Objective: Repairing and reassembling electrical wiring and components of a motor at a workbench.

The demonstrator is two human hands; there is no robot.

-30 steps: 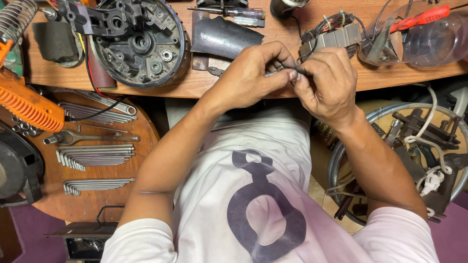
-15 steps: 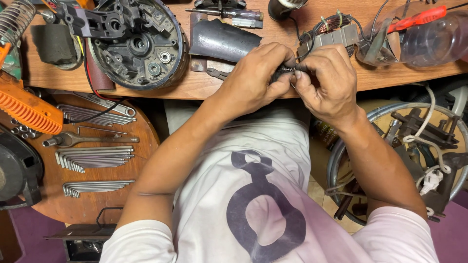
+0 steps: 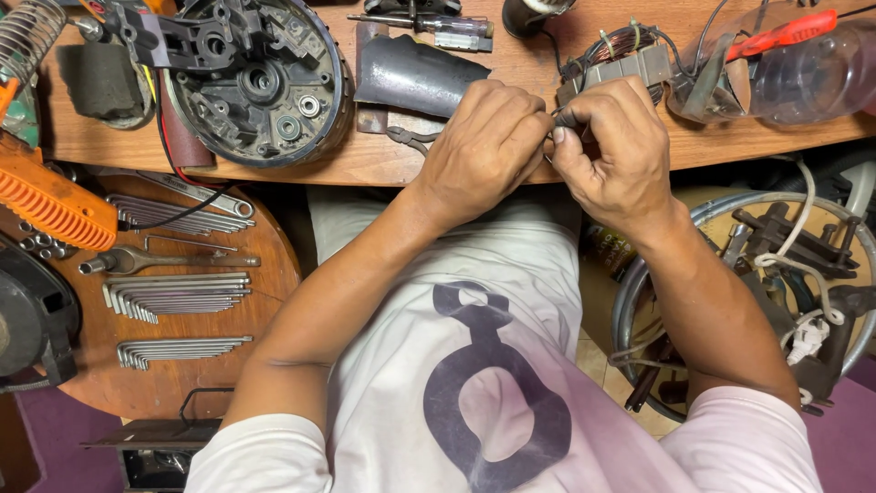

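Observation:
My left hand and my right hand meet over the front edge of the wooden workbench. Between their fingertips they pinch a small dark part, mostly hidden by the fingers. Thin wires run from it to a copper-wound coil block lying just behind my right hand. A curved dark metal plate lies behind my left hand.
A round black motor housing sits at the bench's left. A screwdriver, a clear plastic bottle and a red-handled tool lie at the back. A round wooden board at lower left carries hex keys and spanners. An orange tool lies left.
Both hands have shifted slightly back over the bench, and the fingertips have closed tighter around the small part. The view has moved a little.

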